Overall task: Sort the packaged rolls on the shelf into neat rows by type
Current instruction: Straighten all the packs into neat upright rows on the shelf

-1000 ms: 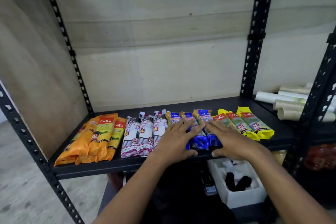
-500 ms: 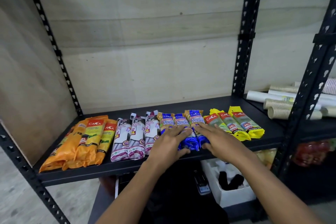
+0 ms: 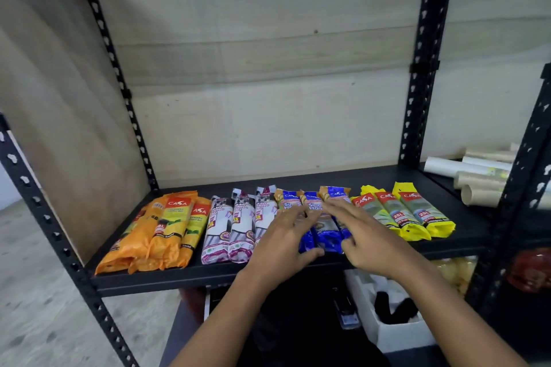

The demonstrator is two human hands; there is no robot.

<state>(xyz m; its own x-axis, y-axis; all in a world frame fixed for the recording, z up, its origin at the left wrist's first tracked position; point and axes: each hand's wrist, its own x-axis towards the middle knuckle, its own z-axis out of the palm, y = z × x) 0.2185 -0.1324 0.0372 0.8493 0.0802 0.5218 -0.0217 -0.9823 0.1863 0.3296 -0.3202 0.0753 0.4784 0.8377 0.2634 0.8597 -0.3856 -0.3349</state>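
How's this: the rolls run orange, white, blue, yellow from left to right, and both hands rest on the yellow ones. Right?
Not quite. The head view shows the left hand and right hand resting on the blue rolls, not the yellow rolls. The order of orange rolls, white rolls, blue, yellow is correct.

black shelf [image 3: 372, 180]: orange rolls [image 3: 167, 232], 3 white rolls [image 3: 238, 229], 3 blue rolls [image 3: 334, 194], 3 yellow rolls [image 3: 411, 214]
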